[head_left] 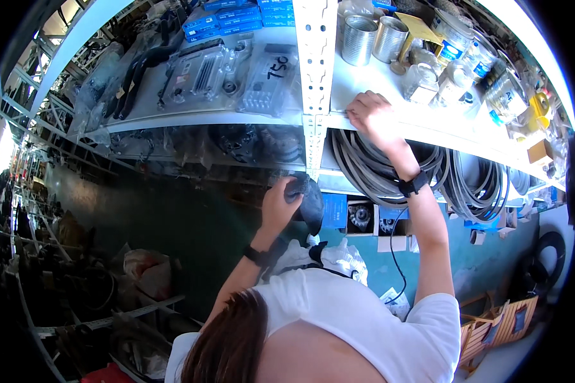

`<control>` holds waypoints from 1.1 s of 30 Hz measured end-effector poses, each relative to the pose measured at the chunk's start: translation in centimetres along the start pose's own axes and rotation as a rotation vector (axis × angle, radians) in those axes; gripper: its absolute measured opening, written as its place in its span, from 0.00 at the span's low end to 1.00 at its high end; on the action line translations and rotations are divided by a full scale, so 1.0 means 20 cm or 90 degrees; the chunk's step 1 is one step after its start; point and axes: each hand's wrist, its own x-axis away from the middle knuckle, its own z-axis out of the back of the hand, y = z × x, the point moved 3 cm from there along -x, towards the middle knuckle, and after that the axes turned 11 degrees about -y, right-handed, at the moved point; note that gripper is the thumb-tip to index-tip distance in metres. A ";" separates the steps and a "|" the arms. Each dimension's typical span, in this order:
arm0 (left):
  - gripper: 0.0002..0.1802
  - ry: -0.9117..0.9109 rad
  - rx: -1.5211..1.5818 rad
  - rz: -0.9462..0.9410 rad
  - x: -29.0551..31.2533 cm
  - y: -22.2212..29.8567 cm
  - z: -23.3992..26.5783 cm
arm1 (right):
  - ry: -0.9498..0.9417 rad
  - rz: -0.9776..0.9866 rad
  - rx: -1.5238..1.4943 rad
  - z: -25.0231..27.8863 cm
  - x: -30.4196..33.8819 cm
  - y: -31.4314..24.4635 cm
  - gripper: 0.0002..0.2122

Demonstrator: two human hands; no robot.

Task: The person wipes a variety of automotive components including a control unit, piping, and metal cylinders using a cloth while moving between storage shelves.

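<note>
Head view, nearest first: below the shelf edge, the left hand (276, 207) has its fingers curled round a dark bundle (311, 207), perhaps cloth or a bag, which hangs in front of the post (314, 70)'s lower part. Further up, the right hand (374, 118) rests at the front edge of the right shelf (356, 86), its fingers bent and drawn together; whether they pinch anything I cannot tell. Under that edge hang hoses (358, 169), near the right forearm.

The step in hand looks like holding the bundle low while the other hand works, or steadies itself, at the shelf edge. Bringing the bundle up would call for a firm grasp and a path round the post and shelf lip.

Deeper on the right shelf, well apart from the fingers, stand cans (360, 41) and jars (421, 83). Left of the post lie clear packs (266, 80), with blue boxes (236, 16) behind.
</note>
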 end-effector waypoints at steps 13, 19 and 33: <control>0.19 -0.024 0.013 -0.012 0.00 0.00 -0.02 | 0.080 -0.244 -0.347 -0.04 0.11 0.14 0.03; 0.20 -0.033 0.015 -0.004 0.00 0.00 -0.01 | 0.054 -0.291 -0.414 -0.07 0.14 0.15 0.03; 0.20 -0.051 0.042 0.017 0.03 0.00 -0.03 | 0.053 -0.248 -0.396 -0.05 0.17 0.15 0.02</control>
